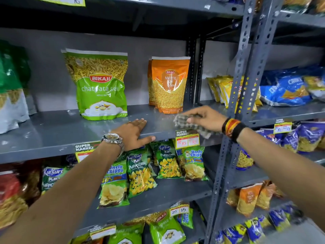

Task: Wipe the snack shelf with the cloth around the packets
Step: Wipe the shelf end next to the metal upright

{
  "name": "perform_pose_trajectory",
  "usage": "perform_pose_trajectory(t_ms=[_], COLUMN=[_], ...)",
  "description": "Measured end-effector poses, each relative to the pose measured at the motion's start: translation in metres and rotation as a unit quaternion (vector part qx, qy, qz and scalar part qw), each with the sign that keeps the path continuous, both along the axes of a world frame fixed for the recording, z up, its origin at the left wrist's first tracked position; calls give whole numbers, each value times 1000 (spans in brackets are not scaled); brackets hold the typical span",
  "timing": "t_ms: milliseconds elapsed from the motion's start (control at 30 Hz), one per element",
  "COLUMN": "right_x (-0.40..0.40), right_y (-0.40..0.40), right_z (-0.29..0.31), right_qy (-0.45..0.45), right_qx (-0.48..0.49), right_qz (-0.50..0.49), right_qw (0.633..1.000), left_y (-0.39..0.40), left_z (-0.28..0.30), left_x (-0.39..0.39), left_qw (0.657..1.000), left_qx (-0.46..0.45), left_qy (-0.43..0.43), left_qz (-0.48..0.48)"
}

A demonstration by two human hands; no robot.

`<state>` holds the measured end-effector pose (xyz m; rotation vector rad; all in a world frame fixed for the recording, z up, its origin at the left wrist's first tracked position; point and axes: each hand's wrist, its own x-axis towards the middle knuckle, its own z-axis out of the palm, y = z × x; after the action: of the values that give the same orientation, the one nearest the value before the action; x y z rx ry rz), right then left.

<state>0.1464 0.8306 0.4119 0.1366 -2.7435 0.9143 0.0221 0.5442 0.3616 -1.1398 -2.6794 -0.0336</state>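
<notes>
The grey metal snack shelf (58, 131) runs across at chest height. The right hand (204, 118) has its grip closed on a checked cloth (191, 125), pressing it on the shelf's front right part, just in front of the orange packet (169, 85); part of the cloth hangs over the front edge, above a yellow price tag (187, 139). The left hand (134, 133) lies flat on the shelf with its grip released, fingers spread and thumb over the front lip, holding nothing. A watch (112, 139) sits on that wrist, and coloured bands (232, 127) on the right one. A green packet (101, 84) stands upright at the back, well left of the orange one, with bare shelf between them. More chip bags (140, 173) fill the shelf below.
</notes>
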Motion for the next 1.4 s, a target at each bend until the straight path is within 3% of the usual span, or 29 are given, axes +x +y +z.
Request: perform_pose_trajectory(t_ms=[67, 167, 567, 867, 967, 1033, 1233, 1300, 1400], right_x=[-6, -29, -98, -22, 30, 61, 73, 52, 11], right_y=[21, 42, 87, 47, 21, 14, 14, 12, 0], right_z=[12, 19, -19, -18, -28, -53, -172, -208, -253], right_qy=[53, 40, 20, 7, -5, -15, -70, -90, -121], right_qx=[-24, -7, 3, -63, -158, -202, -183, -162, -126], right_qz=[-83, -165, -236, -120, -41, -20, -42, -58, -61], right_qw=[995, 986, 972, 991, 987, 979, 980, 981, 983], left_y=[1, 1, 3, 0, -3, -6, -6, -8, -14], left_z=[3, 3, -3, -4, -5, -9, -93, -141, -212], left_x=[4, 5, -7, -3, -5, 5, 70, 73, 61], left_qw=[1000, 1000, 999, 1000, 1000, 998, 952, 951, 977], left_qx=[-1, -2, -33, -21, -16, 15, 137, 139, 107], left_qy=[-3, -1, 9, 2, 4, 50, 141, 125, 40], left_qz=[-1, 7, 15, 3, -6, -44, -236, -246, -177])
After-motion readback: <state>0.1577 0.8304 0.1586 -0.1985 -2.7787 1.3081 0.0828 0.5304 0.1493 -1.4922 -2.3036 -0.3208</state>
